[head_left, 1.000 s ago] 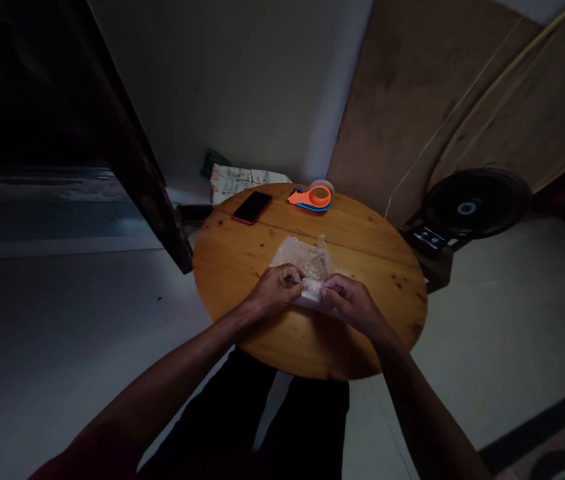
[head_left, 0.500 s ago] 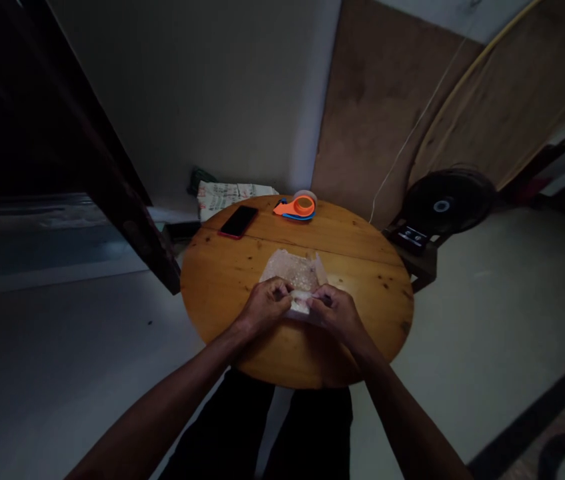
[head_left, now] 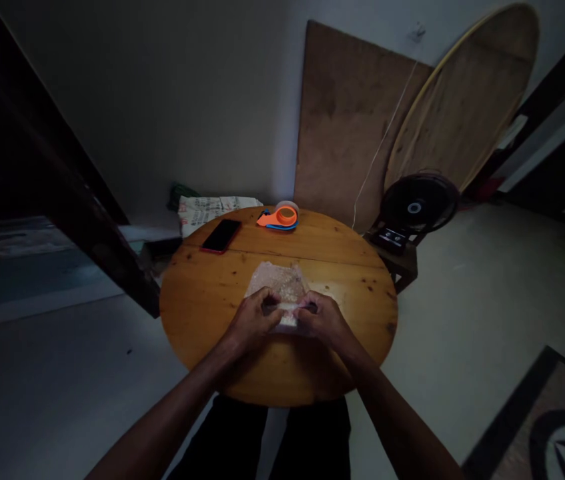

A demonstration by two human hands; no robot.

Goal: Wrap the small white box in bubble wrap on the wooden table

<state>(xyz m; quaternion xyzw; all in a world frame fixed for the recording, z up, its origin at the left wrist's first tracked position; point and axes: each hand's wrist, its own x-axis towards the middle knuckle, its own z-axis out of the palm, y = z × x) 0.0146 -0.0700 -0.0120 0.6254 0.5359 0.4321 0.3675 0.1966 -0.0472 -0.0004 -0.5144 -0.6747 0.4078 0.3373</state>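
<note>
A sheet of bubble wrap [head_left: 278, 280] lies on the round wooden table [head_left: 192, 300], its near part folded over into a thicker bundle whose contents I cannot make out. My left hand [head_left: 257, 315] pinches the left side of the folded part between thumb and fingers. On the right side, my right hand [head_left: 323, 317] grips the same fold, thumb close to the left one. Beyond the wrap, near the far edge, sits an orange and blue tape dispenser [head_left: 280, 217] with a roll of tape. A phone with a red edge [head_left: 221, 236] lies to its left.
Behind the table at the right stand a black fan [head_left: 414, 208] and a small dark stool [head_left: 402, 262]. A brown board [head_left: 342, 113] and a round wooden top [head_left: 467, 100] lean on the wall. A printed white sack [head_left: 207, 208] is behind the far left edge.
The view has shifted, so the table appears slightly lower and further left. Both hands keep their grip on the bubble wrap, with only slight finger movement.
</note>
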